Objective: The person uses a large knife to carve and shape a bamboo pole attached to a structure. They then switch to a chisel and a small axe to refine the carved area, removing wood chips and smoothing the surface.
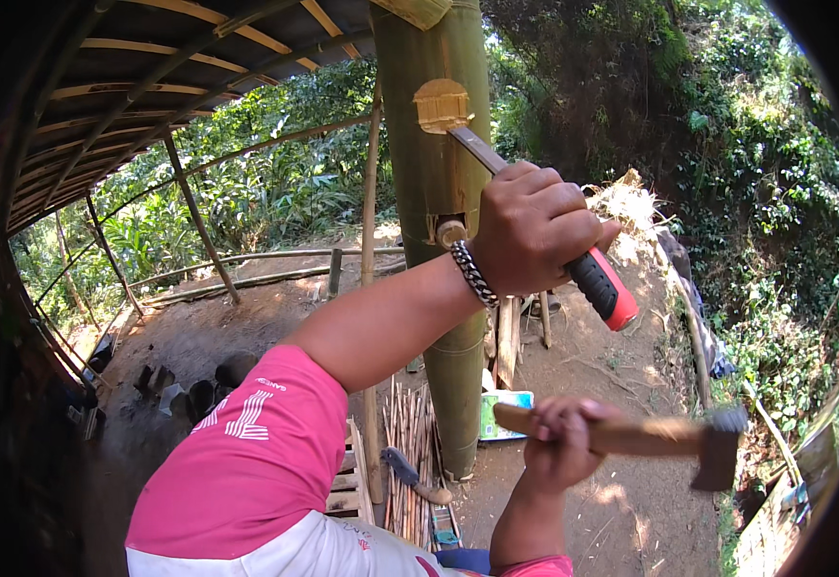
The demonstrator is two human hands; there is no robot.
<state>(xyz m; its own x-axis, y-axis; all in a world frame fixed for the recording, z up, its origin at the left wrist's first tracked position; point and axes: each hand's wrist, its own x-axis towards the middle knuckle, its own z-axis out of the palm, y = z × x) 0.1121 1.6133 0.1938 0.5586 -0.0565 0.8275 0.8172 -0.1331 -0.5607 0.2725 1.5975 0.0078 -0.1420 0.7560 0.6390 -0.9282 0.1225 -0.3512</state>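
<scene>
A thick green bamboo post [418, 173] stands upright before me. Near its top is a pale, roughly round cut [442, 104] in the wall. My left hand [540, 226] is wrapped round a chisel [607, 288] with a red and black handle; its flat blade slants up to the left, the tip at the cut's lower edge. Lower down and to the right, my right hand [566, 447] grips the wooden handle of a hatchet [665, 439], whose metal head points right. The hatchet is slightly blurred and apart from the chisel. Below the cut, a round pole end [451, 233] sits in another opening.
A bundle of thin sticks [410, 471] lies left of the post's foot, with a curved-handled tool [418, 476] on it. A green and white packet [506, 413] lies behind the post. Dark pots [203, 394] stand on the earth at left. A slatted roof [131, 87] hangs overhead.
</scene>
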